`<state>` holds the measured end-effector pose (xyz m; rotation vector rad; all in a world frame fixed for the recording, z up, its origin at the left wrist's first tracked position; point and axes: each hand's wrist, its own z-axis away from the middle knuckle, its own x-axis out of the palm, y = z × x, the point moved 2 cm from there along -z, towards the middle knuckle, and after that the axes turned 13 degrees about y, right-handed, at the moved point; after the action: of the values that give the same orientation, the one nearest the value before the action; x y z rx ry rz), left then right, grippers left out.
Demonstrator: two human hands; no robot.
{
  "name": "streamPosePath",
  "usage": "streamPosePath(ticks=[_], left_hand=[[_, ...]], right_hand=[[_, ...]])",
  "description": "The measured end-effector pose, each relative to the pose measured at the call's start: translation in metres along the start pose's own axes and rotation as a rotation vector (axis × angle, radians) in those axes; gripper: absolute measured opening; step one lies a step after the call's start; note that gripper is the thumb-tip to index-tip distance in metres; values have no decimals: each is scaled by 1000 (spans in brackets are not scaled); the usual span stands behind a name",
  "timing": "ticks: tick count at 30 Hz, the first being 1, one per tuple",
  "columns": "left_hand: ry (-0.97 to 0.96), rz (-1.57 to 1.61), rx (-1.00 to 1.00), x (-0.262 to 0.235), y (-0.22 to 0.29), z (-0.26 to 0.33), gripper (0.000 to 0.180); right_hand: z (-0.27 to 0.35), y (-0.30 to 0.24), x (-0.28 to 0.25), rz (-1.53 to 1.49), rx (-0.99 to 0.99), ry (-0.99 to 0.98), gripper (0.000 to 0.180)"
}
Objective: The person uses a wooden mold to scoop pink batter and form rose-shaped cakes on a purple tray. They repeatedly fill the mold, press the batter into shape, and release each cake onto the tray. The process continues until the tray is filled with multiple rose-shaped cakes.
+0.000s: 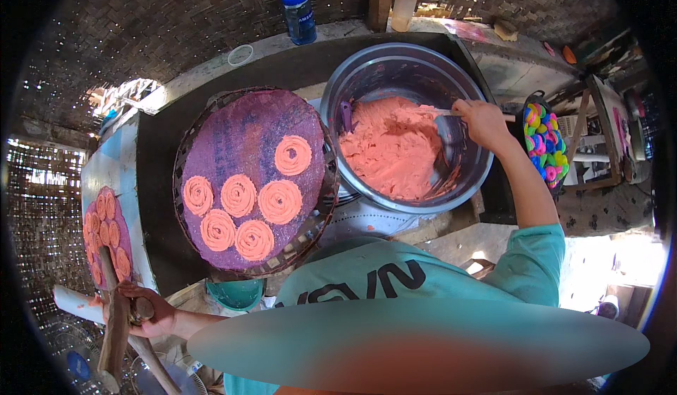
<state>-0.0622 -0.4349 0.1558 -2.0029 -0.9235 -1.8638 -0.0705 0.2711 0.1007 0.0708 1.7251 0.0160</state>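
Soft pink dough is heaped in a large grey basin. My right hand is closed round the pale handle of a spatula-like tool, whose far end reaches into the dough. A small purple object leans inside the basin's left wall. Down at the lower left, my left hand wraps round a rough wooden stick among other crossing sticks; its exact grip is partly hidden. Between the hands, a round woven tray bears a purple sheet with several pink spiral rosettes.
A second purple sheet with rosettes is at the far left. Behind stand a blue bottle, a squeeze bottle and a round clear lid. Bright coloured rings fill a container at right. A green basin sits below the tray.
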Motion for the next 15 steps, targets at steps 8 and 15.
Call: streamPosePath(ticks=[8,15], left_hand=[[-161,-10,-156,39,-19,24,59],[-110,-37,-81,41,-8,36,61]], right_hand=[[-72,34,61,31,44,-14,17],[-74,22,114,-87,66,-142,26]])
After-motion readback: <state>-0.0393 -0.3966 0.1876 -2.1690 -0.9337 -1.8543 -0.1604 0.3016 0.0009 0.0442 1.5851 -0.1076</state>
